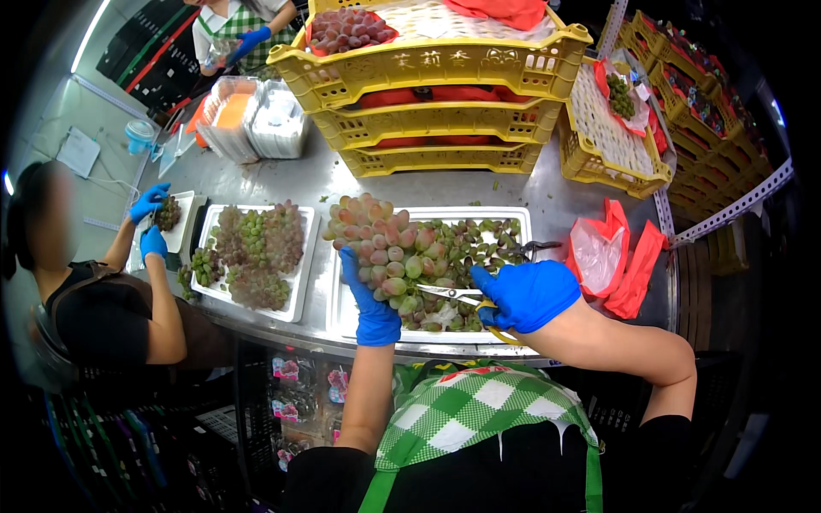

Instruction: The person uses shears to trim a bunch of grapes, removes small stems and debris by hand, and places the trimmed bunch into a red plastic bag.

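Note:
My left hand (373, 311), in a blue glove, holds up a large bunch of pink-green grapes (385, 240) from its lower left side. My right hand (529, 295), also gloved, grips yellow-handled scissors (452, 292); their blades are parted at the bunch's lower right edge. Below the bunch is a white foam tray (527, 227) strewn with loose grapes (490, 234). Dark pruning shears (535, 247) rest across the tray's right rim. The bunch hides the tray's left middle part.
Yellow plastic crates (436, 122) are stacked behind the tray. Red bags (606, 256) lie right. Left, another foam tray (308, 269) holds grape bunches, beside a co-worker with gloved hands (152, 242). Clear plastic boxes (256, 122) stand at the back left, near another person (247, 38).

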`<state>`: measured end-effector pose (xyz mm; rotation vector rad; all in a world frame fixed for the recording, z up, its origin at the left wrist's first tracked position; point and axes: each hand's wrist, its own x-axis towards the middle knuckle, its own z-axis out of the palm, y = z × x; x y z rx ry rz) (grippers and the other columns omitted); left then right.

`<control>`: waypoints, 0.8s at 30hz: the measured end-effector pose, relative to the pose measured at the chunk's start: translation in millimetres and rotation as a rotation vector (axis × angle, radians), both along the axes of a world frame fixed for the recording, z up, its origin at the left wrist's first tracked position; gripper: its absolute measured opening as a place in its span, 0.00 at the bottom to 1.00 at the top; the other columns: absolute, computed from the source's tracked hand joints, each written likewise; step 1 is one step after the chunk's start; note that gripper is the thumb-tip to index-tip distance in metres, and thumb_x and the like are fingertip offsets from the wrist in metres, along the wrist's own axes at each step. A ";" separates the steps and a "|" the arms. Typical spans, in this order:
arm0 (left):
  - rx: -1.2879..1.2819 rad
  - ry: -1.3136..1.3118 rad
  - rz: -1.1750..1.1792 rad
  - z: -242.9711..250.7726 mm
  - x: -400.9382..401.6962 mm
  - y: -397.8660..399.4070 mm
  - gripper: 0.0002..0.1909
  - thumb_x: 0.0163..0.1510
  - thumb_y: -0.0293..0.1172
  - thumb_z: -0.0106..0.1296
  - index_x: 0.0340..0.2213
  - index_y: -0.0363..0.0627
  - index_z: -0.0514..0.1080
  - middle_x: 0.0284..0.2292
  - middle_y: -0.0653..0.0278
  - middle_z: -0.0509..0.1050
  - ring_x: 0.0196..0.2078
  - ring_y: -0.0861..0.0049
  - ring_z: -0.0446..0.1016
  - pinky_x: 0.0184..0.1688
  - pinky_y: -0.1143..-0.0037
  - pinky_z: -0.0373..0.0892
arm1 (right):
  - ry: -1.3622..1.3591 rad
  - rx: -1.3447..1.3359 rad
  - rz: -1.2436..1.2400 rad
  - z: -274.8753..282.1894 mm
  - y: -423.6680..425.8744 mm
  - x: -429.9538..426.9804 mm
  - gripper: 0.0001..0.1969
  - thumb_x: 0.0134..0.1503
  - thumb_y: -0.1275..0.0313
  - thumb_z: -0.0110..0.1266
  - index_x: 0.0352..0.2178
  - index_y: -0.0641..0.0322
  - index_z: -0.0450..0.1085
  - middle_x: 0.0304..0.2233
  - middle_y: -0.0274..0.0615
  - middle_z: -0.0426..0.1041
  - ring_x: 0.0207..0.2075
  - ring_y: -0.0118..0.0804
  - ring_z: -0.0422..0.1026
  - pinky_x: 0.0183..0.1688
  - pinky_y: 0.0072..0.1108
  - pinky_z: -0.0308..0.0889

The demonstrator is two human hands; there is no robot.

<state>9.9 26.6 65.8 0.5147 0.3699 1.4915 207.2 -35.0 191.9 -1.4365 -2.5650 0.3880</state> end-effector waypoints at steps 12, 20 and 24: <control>-0.131 0.055 -0.035 8.0 4.9 -1.1 0.29 0.50 0.52 0.34 0.48 0.46 0.51 0.47 0.58 0.58 0.48 0.68 0.59 0.51 0.70 0.56 | -0.015 0.117 0.120 -5.0 2.8 2.8 0.10 0.43 0.69 0.47 0.27 0.66 0.62 0.14 0.45 0.64 0.17 0.44 0.66 0.18 0.31 0.59; -0.085 0.074 0.067 3.2 3.9 4.5 0.26 0.51 0.51 0.33 0.46 0.47 0.56 0.45 0.60 0.61 0.47 0.69 0.61 0.50 0.70 0.56 | -0.127 0.008 0.160 15.7 -3.9 7.9 0.09 0.43 0.70 0.48 0.24 0.66 0.62 0.14 0.46 0.64 0.17 0.45 0.66 0.19 0.31 0.59; -0.078 -0.058 0.111 -9.2 -3.8 12.6 0.26 0.51 0.51 0.33 0.46 0.48 0.56 0.45 0.60 0.60 0.47 0.69 0.60 0.50 0.70 0.56 | -0.093 -0.094 0.040 1.1 -6.9 12.9 0.10 0.42 0.68 0.49 0.22 0.64 0.61 0.15 0.46 0.65 0.18 0.45 0.66 0.18 0.31 0.60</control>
